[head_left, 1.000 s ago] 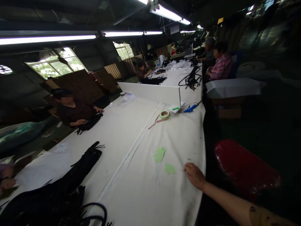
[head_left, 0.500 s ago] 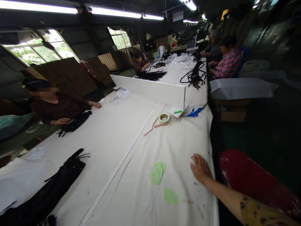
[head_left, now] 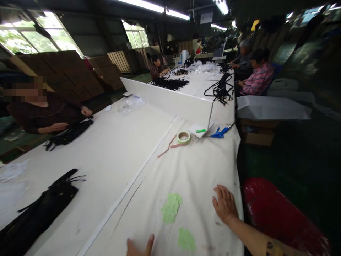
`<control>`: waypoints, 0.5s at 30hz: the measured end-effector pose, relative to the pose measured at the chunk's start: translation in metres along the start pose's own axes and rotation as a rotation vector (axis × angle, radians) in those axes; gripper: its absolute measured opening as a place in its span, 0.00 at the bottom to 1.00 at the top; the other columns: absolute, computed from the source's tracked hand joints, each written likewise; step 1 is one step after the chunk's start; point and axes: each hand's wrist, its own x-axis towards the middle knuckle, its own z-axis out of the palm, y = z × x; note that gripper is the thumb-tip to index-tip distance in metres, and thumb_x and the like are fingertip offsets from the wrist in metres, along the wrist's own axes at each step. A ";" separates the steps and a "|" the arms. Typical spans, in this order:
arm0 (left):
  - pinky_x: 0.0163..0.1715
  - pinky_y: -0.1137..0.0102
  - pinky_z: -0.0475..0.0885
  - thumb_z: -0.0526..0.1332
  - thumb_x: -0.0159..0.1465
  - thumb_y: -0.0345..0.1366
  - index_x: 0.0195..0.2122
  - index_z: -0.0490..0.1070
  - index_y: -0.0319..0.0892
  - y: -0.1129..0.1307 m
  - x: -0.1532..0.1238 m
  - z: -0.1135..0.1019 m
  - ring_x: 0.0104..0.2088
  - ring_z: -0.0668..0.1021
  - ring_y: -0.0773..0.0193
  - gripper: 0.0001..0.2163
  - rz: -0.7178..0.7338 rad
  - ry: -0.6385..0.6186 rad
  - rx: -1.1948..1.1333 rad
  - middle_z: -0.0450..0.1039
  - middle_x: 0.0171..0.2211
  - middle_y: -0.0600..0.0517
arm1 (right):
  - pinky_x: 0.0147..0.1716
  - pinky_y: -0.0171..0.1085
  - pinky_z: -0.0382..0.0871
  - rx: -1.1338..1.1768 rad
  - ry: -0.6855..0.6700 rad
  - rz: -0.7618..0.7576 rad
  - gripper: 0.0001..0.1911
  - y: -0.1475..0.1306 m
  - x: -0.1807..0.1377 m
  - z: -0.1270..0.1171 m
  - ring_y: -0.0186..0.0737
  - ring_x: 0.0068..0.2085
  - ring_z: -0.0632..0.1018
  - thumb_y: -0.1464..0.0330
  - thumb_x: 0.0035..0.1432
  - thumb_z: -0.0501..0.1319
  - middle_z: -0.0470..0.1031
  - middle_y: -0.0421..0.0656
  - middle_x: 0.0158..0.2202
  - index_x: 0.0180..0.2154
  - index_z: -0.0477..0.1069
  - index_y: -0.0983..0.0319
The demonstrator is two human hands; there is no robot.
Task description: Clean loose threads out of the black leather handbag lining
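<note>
My right hand [head_left: 225,203] lies on the white-covered table [head_left: 207,167] near its right edge, fingers spread and holding nothing. At the bottom of the view my left hand [head_left: 140,248] shows only partly, thumb and a finger apart, with nothing seen between them. Between the hands, two patches of pale green tape [head_left: 171,208] are stuck to the cover. Farther up sit a roll of pale green tape [head_left: 183,137], a green marker or cutter [head_left: 200,131] on a white pad, and a blue-handled tool [head_left: 220,132]. Bundled black fabric pieces [head_left: 45,206] lie at the left.
A white upright board [head_left: 167,99] crosses the table. Behind it are black straps [head_left: 222,89] and clear plastic bags [head_left: 202,67]. Co-workers sit along both sides, one at the left with a black item [head_left: 71,133]. A red plastic-wrapped bundle [head_left: 279,213] stands at the right.
My left hand has come into view at the bottom. My right hand stays flat on the table. The view has shifted, and the left co-worker's far hand has drawn closer to the black item.
</note>
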 end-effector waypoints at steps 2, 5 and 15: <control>0.58 0.53 0.61 0.54 0.59 0.53 0.62 0.41 0.24 0.011 -0.005 0.008 0.61 0.59 0.43 0.42 0.029 -0.050 0.044 0.53 0.61 0.30 | 0.53 0.47 0.56 0.002 -0.019 0.021 0.16 -0.001 0.001 -0.003 0.49 0.54 0.64 0.68 0.56 0.53 0.65 0.50 0.52 0.48 0.64 0.62; 0.60 0.53 0.56 0.57 0.57 0.50 0.62 0.39 0.23 0.029 -0.019 0.023 0.62 0.56 0.43 0.43 0.186 -0.032 0.141 0.52 0.62 0.30 | 0.53 0.48 0.56 0.011 -0.044 0.032 0.16 0.000 0.003 -0.006 0.50 0.54 0.64 0.67 0.57 0.53 0.64 0.51 0.53 0.48 0.63 0.63; 0.47 0.58 0.67 0.53 0.61 0.45 0.57 0.52 0.24 0.048 -0.033 0.023 0.49 0.70 0.45 0.31 0.325 0.031 0.233 0.66 0.48 0.33 | 0.53 0.48 0.56 0.028 -0.097 0.042 0.17 -0.002 0.006 -0.012 0.50 0.55 0.63 0.67 0.56 0.54 0.64 0.52 0.53 0.48 0.64 0.63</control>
